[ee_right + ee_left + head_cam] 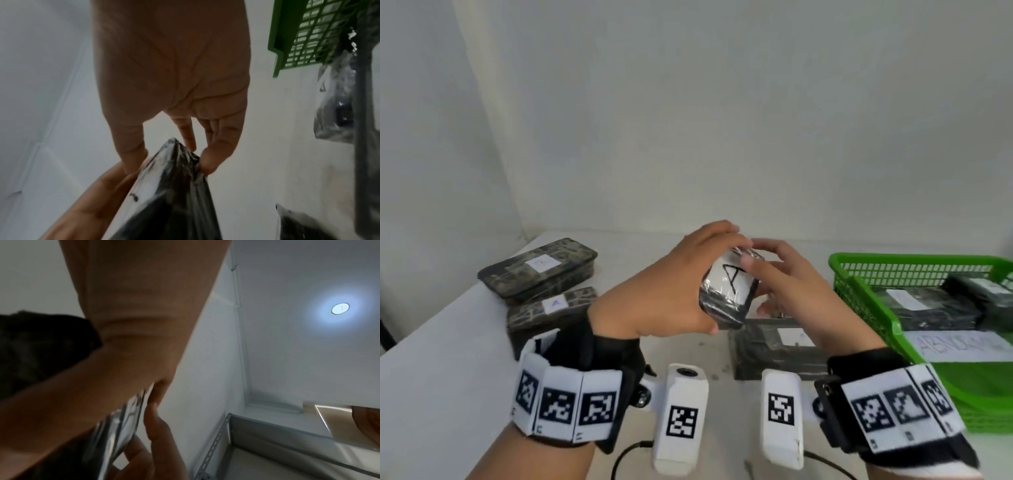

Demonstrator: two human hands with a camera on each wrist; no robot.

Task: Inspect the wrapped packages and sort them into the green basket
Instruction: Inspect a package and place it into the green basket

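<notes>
A small black plastic-wrapped package with a white label marked "A" is held up above the table, between both hands. My left hand grips it from the left, fingers over its top and thumb under its near edge. My right hand pinches its right end; in the right wrist view the fingertips clamp the package's corner. In the left wrist view the package shows edge-on under the palm. The green basket stands at the right and holds other wrapped packages.
Two camouflage-wrapped packages lie at the table's left. A grey wrapped package lies on the table under my hands. A white paper label lies at the basket's front. The white wall stands close behind the table.
</notes>
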